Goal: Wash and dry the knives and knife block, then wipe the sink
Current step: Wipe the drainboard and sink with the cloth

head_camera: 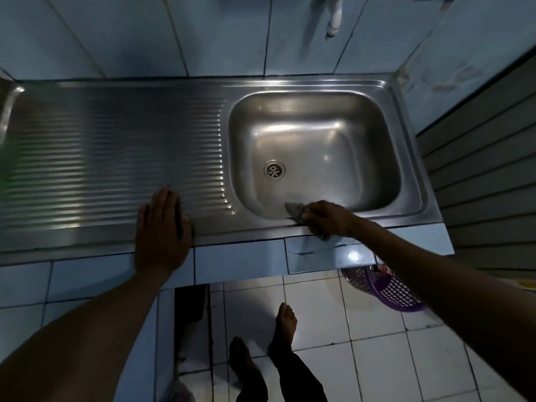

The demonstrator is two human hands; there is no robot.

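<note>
**Sink rim wiped with a cloth**

A steel sink (412,158) is shown across the middle of the frame, its basin at centre right and its ribbed drainboard (121,158) at centre left. A round drain (274,169) is seen in the basin floor. At the basin's lower edge, a grey cloth (293,211) is gripped by the right hand (327,217), whose fingers are curled round it; the cloth is pressed against the front rim, one corner reaching into the basin and another hanging over the tiled front. The left hand (162,227) is laid flat on the drainboard's front edge, lower centre left, fingers straight and pressed together, nothing held. A white tap (333,18) is seen at the top of the frame, above the basin. A green blur (7,158) is visible at the left edge; what it is cannot be told. A purple basket (385,288) stands on the floor at lower right. Two bare feet (285,320) are seen on the white floor tiles at bottom centre.
</note>
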